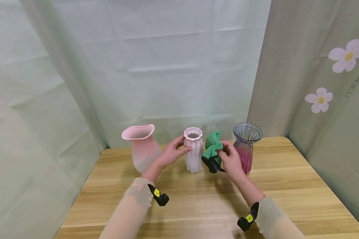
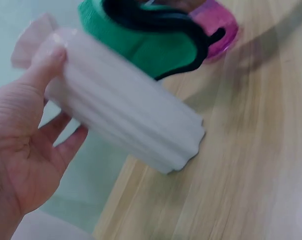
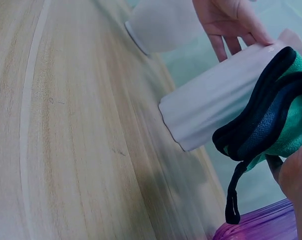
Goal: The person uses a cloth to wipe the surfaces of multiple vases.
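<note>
A small white ribbed vase (image 1: 193, 157) with a scalloped rim is upright near the table's back edge. My left hand (image 1: 169, 154) holds it near the neck from the left, thumb across the front, as the left wrist view shows from the side. In my right hand (image 1: 231, 162) is a folded green cloth (image 1: 213, 142), pinched close to the vase's right side. Black edging and a hanging black loop (image 3: 233, 200) show on the cloth in the right wrist view. Part of the vase is hidden behind the cloth there.
A pink-and-white vase (image 1: 145, 154) with a wavy rim stands at the left, behind my left forearm. Right of my right hand is a blue-and-pink glass vase (image 1: 246, 149), partly covered by that hand. Fabric curtains (image 1: 179, 66) hang around the wooden table (image 1: 185, 205).
</note>
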`<state>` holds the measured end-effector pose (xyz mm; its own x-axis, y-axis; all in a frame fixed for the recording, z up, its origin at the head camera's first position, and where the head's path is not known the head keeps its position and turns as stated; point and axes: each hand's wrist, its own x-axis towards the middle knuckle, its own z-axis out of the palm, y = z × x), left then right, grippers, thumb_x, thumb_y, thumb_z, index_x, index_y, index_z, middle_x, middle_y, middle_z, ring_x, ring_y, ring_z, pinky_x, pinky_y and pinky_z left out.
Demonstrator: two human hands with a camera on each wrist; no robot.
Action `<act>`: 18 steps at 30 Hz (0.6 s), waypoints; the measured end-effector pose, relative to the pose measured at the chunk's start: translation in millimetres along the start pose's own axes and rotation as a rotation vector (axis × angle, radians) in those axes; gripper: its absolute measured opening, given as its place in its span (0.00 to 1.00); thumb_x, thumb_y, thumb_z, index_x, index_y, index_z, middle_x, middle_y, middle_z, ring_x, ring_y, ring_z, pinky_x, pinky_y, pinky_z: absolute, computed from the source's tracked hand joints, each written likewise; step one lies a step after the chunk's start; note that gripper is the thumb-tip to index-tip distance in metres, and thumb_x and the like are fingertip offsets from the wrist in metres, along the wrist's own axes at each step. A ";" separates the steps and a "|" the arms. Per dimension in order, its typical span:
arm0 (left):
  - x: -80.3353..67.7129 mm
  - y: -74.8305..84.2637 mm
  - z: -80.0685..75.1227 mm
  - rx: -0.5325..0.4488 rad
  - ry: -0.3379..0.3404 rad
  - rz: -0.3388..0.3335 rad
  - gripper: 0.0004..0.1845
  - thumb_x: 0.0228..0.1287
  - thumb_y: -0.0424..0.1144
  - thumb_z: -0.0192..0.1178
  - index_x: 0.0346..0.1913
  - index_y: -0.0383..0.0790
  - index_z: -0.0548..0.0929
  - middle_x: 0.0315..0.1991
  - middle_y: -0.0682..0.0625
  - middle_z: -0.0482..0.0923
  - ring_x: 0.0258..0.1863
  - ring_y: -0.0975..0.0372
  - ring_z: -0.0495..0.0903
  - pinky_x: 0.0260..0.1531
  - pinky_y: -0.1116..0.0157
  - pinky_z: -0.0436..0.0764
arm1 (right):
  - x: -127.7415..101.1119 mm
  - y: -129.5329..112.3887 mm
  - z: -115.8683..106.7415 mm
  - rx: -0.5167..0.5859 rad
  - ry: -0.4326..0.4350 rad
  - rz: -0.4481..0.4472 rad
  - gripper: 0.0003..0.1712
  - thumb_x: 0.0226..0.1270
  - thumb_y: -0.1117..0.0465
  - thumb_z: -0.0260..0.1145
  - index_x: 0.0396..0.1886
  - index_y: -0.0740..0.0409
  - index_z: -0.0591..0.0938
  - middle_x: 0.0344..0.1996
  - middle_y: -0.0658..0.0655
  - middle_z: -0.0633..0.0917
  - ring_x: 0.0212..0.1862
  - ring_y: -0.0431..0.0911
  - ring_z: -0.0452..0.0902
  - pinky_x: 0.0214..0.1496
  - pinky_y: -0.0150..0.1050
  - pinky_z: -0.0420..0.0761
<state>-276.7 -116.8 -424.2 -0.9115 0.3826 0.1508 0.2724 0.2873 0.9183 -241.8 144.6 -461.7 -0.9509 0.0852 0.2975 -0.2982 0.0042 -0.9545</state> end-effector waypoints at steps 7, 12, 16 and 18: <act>4.5 -2.7 -5.8 0.009 -0.062 -0.009 0.37 0.74 0.47 0.63 0.81 0.57 0.60 0.77 0.48 0.63 0.75 0.51 0.62 0.68 0.51 0.71 | 4.3 -13.2 3.8 0.002 -0.012 0.032 0.16 0.76 0.68 0.62 0.59 0.68 0.77 0.53 0.62 0.81 0.55 0.46 0.75 0.54 0.31 0.76; 4.8 -2.4 -5.6 0.005 -0.058 -0.012 0.37 0.73 0.48 0.64 0.80 0.58 0.61 0.76 0.50 0.63 0.75 0.51 0.62 0.67 0.52 0.71 | 16.7 -10.2 11.7 -0.007 -0.034 0.005 0.16 0.76 0.65 0.64 0.59 0.65 0.78 0.53 0.62 0.81 0.55 0.46 0.75 0.53 0.31 0.77; 4.7 -4.8 -5.1 -0.009 -0.060 -0.008 0.36 0.74 0.47 0.64 0.80 0.58 0.62 0.76 0.50 0.64 0.75 0.50 0.62 0.67 0.52 0.72 | 23.8 -15.6 20.5 -0.019 -0.104 0.009 0.18 0.76 0.63 0.65 0.61 0.63 0.78 0.54 0.62 0.81 0.57 0.48 0.74 0.54 0.34 0.76; 4.8 -6.3 -4.9 -0.016 -0.063 -0.002 0.36 0.74 0.46 0.64 0.80 0.57 0.62 0.76 0.49 0.64 0.74 0.50 0.62 0.66 0.52 0.73 | 27.1 -16.3 23.3 -0.023 -0.139 0.016 0.19 0.76 0.62 0.65 0.63 0.62 0.78 0.56 0.62 0.81 0.57 0.49 0.74 0.54 0.34 0.76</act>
<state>-284.4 -121.1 -427.4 -0.8907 0.4369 0.1258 0.2651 0.2743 0.9244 -264.6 123.6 -437.6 -0.9584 -0.0535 0.2804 -0.2821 0.0272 -0.9590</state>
